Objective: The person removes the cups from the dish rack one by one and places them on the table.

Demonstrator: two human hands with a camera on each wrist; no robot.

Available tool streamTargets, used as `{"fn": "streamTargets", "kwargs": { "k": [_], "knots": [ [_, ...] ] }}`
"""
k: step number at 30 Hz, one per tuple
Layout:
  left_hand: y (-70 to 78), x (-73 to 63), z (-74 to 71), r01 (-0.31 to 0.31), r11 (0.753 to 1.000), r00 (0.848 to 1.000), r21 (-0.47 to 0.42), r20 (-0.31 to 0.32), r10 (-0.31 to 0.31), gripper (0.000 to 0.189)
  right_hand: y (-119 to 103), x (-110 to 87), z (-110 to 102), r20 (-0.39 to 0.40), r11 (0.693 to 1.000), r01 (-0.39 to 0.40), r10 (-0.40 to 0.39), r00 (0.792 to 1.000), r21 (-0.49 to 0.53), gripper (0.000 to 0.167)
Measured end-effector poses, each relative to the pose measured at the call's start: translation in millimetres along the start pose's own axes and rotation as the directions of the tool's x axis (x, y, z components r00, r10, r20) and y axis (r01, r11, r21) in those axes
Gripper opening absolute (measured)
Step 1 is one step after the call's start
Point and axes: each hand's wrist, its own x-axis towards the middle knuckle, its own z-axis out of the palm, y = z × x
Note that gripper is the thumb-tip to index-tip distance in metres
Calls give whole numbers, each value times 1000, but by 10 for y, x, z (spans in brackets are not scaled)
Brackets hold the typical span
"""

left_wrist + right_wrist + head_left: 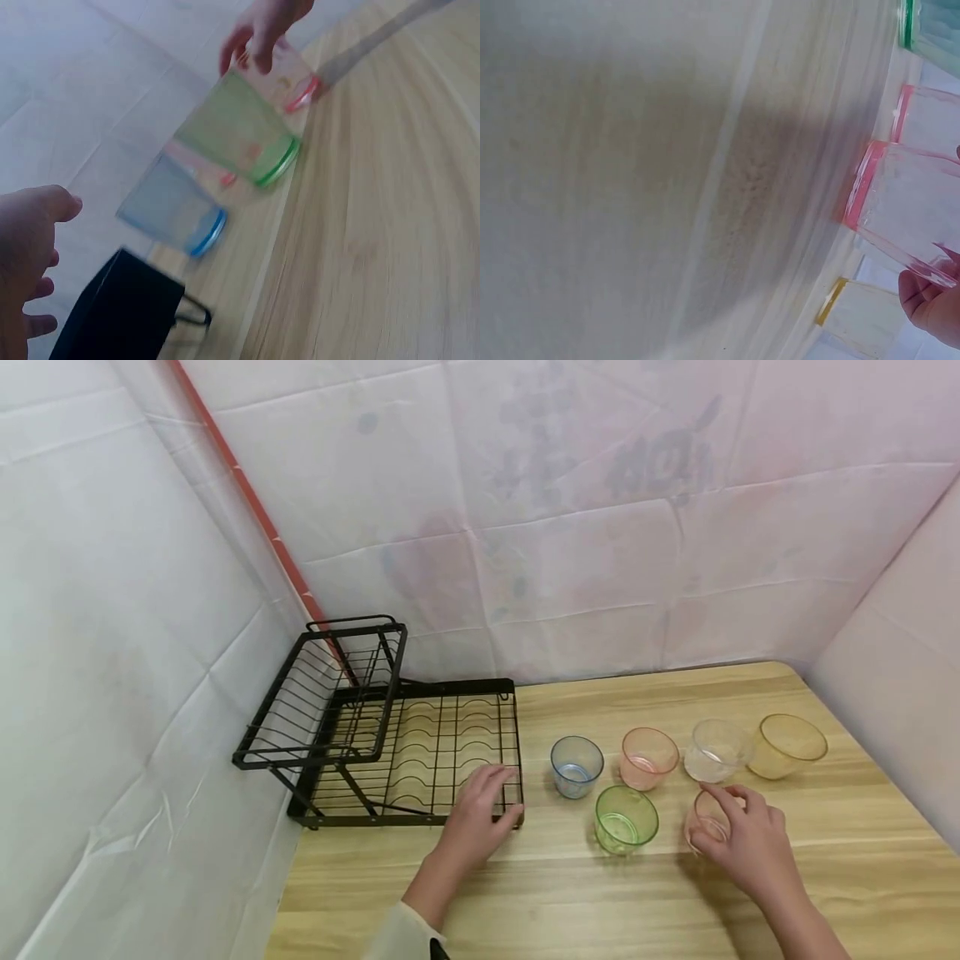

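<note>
My right hand (752, 846) holds a clear pink-tinted glass bowl (708, 821) by its rim, thumb at the near left and fingers on the far side. In the right wrist view its fingertips sit at the rim of this pink-based bowl (907, 199). Over the right front corner of a black two-tier dish rack (420, 819) hovers my left hand (474, 817), fingers apart and holding nothing. A green bowl (624, 827) stands left of the held one. Behind are a blue bowl (576, 771), another pink bowl (643, 764), a colourless bowl (708, 760) and a yellow bowl (783, 752).
The wooden table (555, 902) carries the rack on its left and the bowls on its right. White sheeting (570, 568) rises behind and along both sides. A red strip (255, 506) runs down the back left corner.
</note>
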Motion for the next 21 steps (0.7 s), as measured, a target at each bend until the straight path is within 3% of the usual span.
{"fn": "streamTargets", "kwargs": {
  "k": [5, 7, 10, 13, 17, 19, 21],
  "knots": [
    [-177, -102, -65, 106, 994, 994, -5, 1, -106, 60, 26, 46, -5, 2, 1000, -15, 15, 1000, -4, 67],
    [-176, -124, -60, 120, 993, 993, -8, 11, -120, 62, 21, 63, -13, 8, 1000, -21, 21, 1000, -7, 67],
    [-64, -126, -5, 93, 996, 994, 11, 54, -93, 63, 5, 77, -15, 21, 999, -32, 32, 999, -11, 67],
    [141, -99, 102, 24, 998, 993, 56, 115, -31, 64, -14, 79, 0, 26, 999, -39, 39, 999, -12, 67],
    [406, -15, 312, -146, 981, 984, 129, 126, 129, 64, -23, 80, 25, 24, 999, -43, 43, 999, -12, 68],
    [519, 46, 419, -256, 951, 965, 172, 98, 242, 62, -17, 81, 27, 23, 999, -47, 48, 999, -19, 69],
    [620, 111, 516, -350, 916, 937, 199, 70, 343, 57, -15, 86, 24, 20, 999, -45, 45, 999, -24, 69]
  ]
}}
